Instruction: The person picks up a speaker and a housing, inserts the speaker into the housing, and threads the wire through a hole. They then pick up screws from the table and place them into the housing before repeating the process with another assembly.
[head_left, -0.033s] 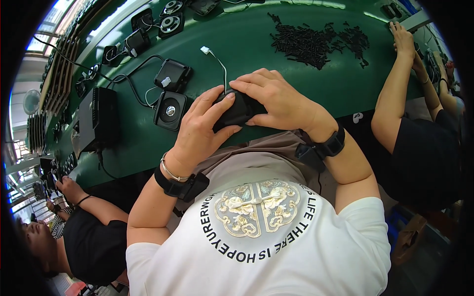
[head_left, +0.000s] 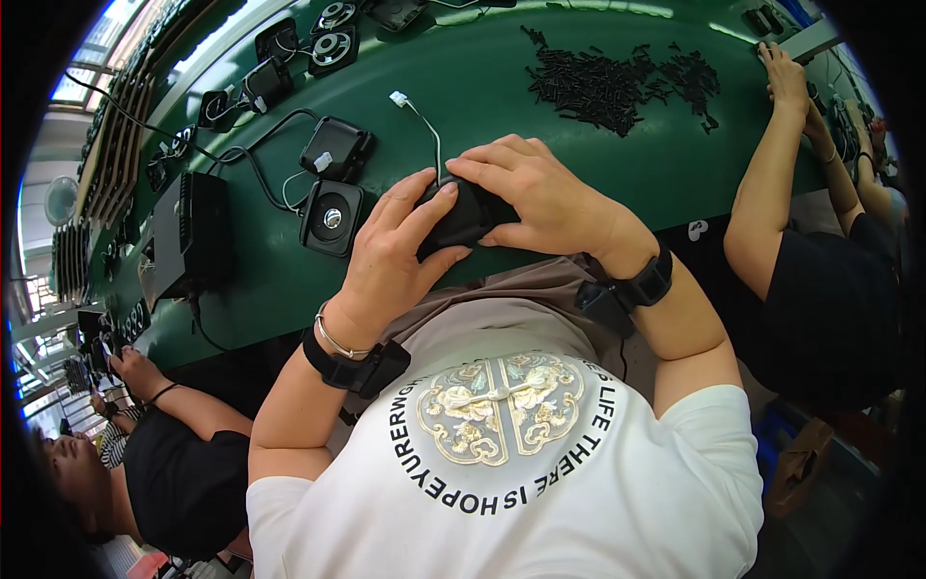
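Both hands are curled around a black speaker casing (head_left: 461, 217), which sits at the near edge of the green worktop (head_left: 463, 68), in front of the person. The left hand (head_left: 391, 246) grips its left side, index finger on top and thumb low on the near side; the right hand (head_left: 540, 198) lays its fingers along the far edge, with the thumb at the near right corner. What lies inside the casing is hidden. A thin pale wire runs away from its far edge to a white connector (head_left: 398, 98).

Just left of the left hand is a square speaker (head_left: 333, 217), its black frame holding a round driver with a silvery centre. Just behind it stands another black casing (head_left: 338, 143), a white plug lying against its near side; its contents cannot be made out. Farther left is a black equipment box (head_left: 188, 232) with a dark cable by its near end. At the far left of the worktop, more casings (head_left: 265, 85) lie with wires, near a speaker with a pale ring (head_left: 333, 48).

Small black screws (head_left: 598, 92) are heaped loose on the worktop, beyond the right hand.
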